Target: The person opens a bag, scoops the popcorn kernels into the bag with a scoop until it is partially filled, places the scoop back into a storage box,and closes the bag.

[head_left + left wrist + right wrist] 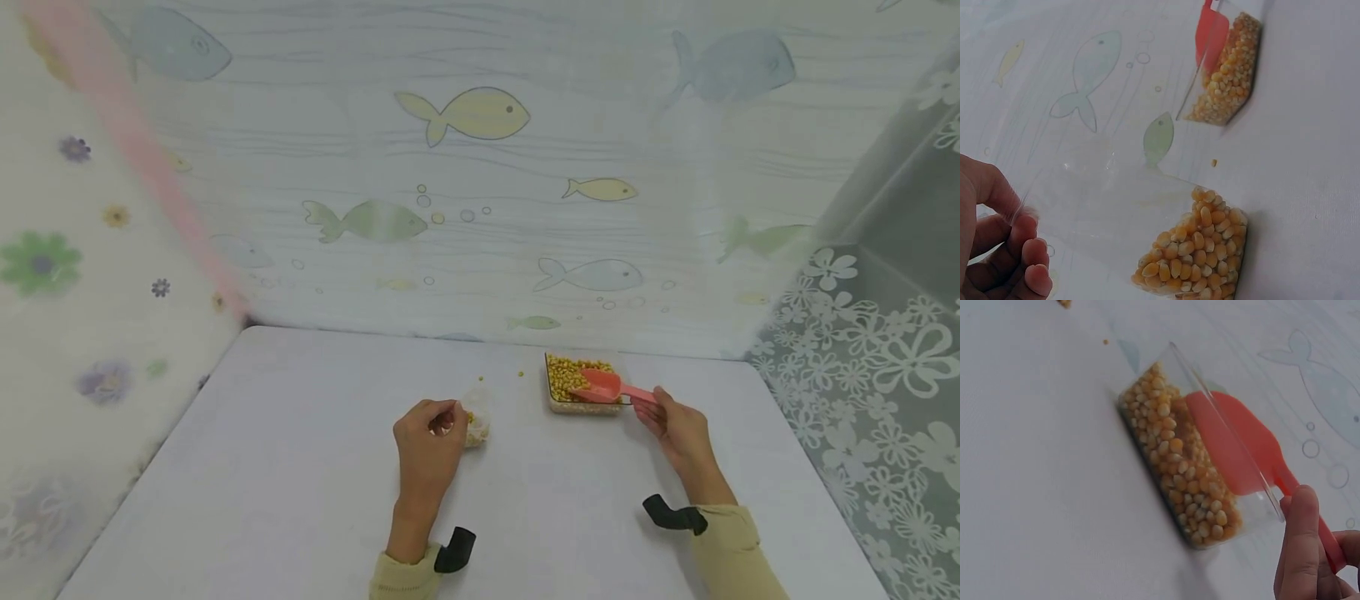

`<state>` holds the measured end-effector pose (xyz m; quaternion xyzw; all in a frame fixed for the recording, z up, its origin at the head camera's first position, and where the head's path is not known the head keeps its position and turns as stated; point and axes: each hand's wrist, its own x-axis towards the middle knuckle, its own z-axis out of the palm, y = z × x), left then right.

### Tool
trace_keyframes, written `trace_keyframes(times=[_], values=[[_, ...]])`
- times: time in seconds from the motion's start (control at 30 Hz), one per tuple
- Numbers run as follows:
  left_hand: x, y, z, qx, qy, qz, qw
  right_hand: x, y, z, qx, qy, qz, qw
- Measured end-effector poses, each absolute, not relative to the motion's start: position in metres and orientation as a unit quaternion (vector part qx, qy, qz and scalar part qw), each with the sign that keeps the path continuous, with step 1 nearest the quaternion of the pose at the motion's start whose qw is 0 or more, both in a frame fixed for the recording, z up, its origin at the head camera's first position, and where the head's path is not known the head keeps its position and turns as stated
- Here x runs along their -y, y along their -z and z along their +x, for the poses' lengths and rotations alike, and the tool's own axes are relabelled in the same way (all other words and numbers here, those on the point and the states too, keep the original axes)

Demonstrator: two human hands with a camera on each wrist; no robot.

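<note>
A clear plastic bag with corn kernels in its bottom stands on the table, its upper edge pinched between the thumb and fingers of my left hand. To the right, a clear rectangular container holds more corn kernels. My right hand grips the handle of a red scoop, whose bowl dips into the container among the kernels. In the right wrist view the scoop's bowl leans against the container's near wall, seen partly through it.
Loose kernels lie on the white table between bag and container. A fish-print curtain hangs behind the table's far edge, with a flower-print sheet at the right.
</note>
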<state>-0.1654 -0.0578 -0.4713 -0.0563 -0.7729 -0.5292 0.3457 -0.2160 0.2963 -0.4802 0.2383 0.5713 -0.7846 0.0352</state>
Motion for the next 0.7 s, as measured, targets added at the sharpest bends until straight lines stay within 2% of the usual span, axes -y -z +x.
trace_keyframes(times=[0.5, 0.7], values=[[0.0561, 0.4712, -0.1646, 0.769, 0.539, -0.052, 0.34, -0.3027, 0.482, -0.2081, -0.441, 0.865, 0.226, 0.081], [0.0561, 0.4714, -0.1643, 0.769, 0.536, -0.056, 0.344, -0.3036, 0.4849, -0.2066, -0.43, 0.876, 0.194, 0.098]])
